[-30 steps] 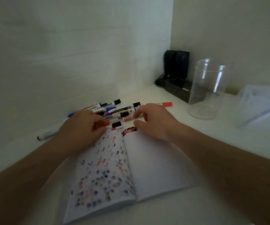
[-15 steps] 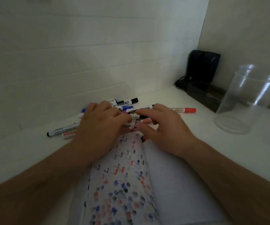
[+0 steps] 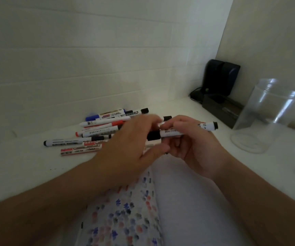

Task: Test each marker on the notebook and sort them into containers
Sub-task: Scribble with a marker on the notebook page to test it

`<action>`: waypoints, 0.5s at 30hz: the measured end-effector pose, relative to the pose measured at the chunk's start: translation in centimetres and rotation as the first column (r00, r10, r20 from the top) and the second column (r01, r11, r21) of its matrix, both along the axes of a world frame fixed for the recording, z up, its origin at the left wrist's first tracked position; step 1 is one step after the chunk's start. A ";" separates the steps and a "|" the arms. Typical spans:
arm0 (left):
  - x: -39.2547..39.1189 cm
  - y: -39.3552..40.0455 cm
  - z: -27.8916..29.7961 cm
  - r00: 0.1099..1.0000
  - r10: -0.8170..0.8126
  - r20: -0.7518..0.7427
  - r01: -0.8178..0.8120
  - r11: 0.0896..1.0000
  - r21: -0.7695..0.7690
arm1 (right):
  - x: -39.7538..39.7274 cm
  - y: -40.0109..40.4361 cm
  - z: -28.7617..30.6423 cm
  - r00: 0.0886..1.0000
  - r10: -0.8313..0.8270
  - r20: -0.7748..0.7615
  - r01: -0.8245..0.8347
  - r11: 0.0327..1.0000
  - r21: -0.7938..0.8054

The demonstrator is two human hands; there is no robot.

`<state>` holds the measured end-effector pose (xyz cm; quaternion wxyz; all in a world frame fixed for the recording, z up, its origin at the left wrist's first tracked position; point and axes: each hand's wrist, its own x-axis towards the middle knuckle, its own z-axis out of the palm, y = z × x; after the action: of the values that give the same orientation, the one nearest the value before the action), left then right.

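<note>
Above the top edge of the open notebook (image 3: 187, 201), both hands meeting on one white marker (image 3: 172, 133) with a black cap. Right hand (image 3: 192, 144) curled round the barrel, thumb and fingers gripping it, the printed side turned up. Left hand (image 3: 130, 148) closing on the black cap end, fingers pinching there; blurred, so exact finger placement unclear. Marker held roughly level, clear of the page. A second marker tip with a black end (image 3: 211, 125) poking out just behind the right hand's fingers; cannot tell whether held or lying on the worktop.

Left page of the notebook covered in small blue, red and black test strokes; right page blank.

Behind and left of the notebook, a loose pile of markers (image 3: 104, 132) lying on the white worktop (image 3: 27, 166), caps red, blue and black, mostly pointing left to right.

Right of the notebook, well apart, a clear plastic jar (image 3: 267, 118) standing upright. Behind that jar, in the corner by the wall, a black open box (image 3: 221, 110) and a dark upright device (image 3: 221, 77) with a cable.
</note>
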<state>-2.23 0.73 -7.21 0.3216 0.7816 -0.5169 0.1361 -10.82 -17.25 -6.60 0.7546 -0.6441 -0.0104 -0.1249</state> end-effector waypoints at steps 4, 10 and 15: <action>0.6 -0.6 -2.3 0.995 -0.052 0.089 0.038 0.988 0.149 | 0.5 0.8 -0.2 0.996 -0.088 0.012 0.089 0.969 -0.229; 1.2 -0.4 -2.7 0.996 -0.048 -0.074 0.053 0.996 0.072 | 0.6 1.3 -0.7 0.990 -0.082 0.115 0.121 0.911 -0.393; 1.4 -0.2 -2.5 0.991 -0.095 -0.099 0.107 0.987 0.123 | 1.0 1.4 -1.4 0.999 -0.033 0.014 0.035 0.982 -0.185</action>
<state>-0.87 0.49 -9.74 0.3011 0.7789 -0.5478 0.0498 -9.79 -15.87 -8.00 0.6891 -0.7109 -0.0152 -0.1398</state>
